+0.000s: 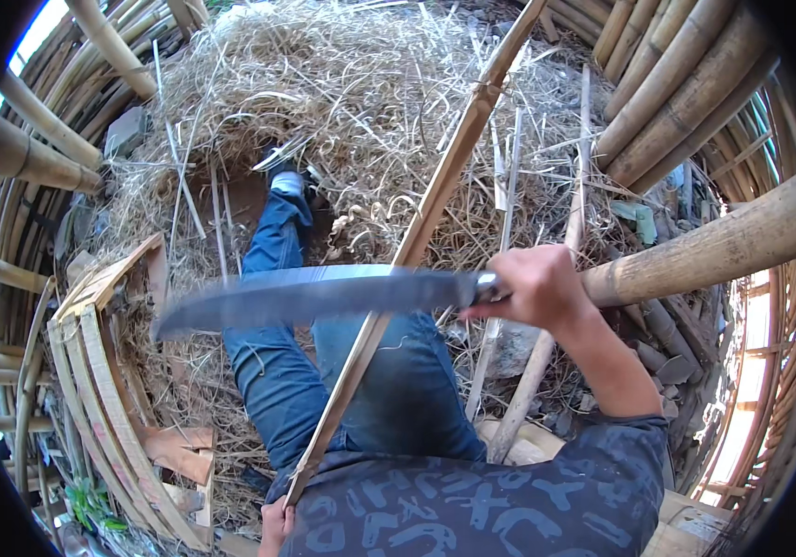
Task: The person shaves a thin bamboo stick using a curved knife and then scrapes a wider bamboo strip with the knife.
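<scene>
My right hand (539, 286) is closed round the handle of a machete, its fingers wrapped tight. The machete's long dark blade (314, 299) points left across my thighs, slightly smeared by motion. It crosses a long split bamboo strip (440, 190); whether blade and strip touch I cannot tell. The strip runs slantwise from my waist up to the top of the view. At its lower end my left hand (275, 522) grips it, partly cut off by my shirt and the lower edge.
Pale shavings (324, 84) cover the ground around my outstretched leg (277, 241). A slatted wooden piece (105, 399) stands at the left. One thick bamboo pole (714, 243) reaches in from the right behind my right hand. More bamboo poles (695, 84) lean at the upper right.
</scene>
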A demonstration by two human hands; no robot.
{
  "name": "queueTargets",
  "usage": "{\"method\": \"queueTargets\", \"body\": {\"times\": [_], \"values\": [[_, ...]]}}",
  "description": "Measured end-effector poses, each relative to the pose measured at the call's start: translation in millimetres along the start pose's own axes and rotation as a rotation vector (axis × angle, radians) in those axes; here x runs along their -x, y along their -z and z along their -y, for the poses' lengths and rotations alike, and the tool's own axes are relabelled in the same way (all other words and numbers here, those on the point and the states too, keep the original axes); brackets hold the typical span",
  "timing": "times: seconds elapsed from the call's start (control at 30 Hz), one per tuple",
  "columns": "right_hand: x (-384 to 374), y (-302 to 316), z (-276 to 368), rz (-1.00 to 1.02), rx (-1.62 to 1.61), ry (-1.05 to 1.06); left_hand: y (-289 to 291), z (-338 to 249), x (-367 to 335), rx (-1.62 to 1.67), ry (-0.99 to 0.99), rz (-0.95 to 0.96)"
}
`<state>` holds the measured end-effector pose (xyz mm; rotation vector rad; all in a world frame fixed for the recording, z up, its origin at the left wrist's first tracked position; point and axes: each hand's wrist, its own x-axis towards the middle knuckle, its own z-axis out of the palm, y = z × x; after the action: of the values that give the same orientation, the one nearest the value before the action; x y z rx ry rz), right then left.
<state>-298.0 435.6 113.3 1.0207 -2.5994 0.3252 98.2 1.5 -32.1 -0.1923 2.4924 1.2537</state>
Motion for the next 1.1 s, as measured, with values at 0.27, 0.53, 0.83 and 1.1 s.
{"method": "queueTargets", "body": {"times": [0.27, 0.53, 0.83, 1.1], "values": [[4, 10, -62, -0.098, 0.074, -0.121, -6, 5, -11, -0.069, -0.048, 0.002], [-21, 11, -23, -0.040, 0.101, 0.154, -15, 26, 5, -0.014, -0.034, -0.053], [-32, 17, -19, -0.045, 0.068, 0.129, -4, -11, -12, -0.056, 0.009, -0.028], [-20, 23, -89, -0.094, 0.170, -0.097, -1, -25, -27, -0.093, -0.018, -0.013]]}}
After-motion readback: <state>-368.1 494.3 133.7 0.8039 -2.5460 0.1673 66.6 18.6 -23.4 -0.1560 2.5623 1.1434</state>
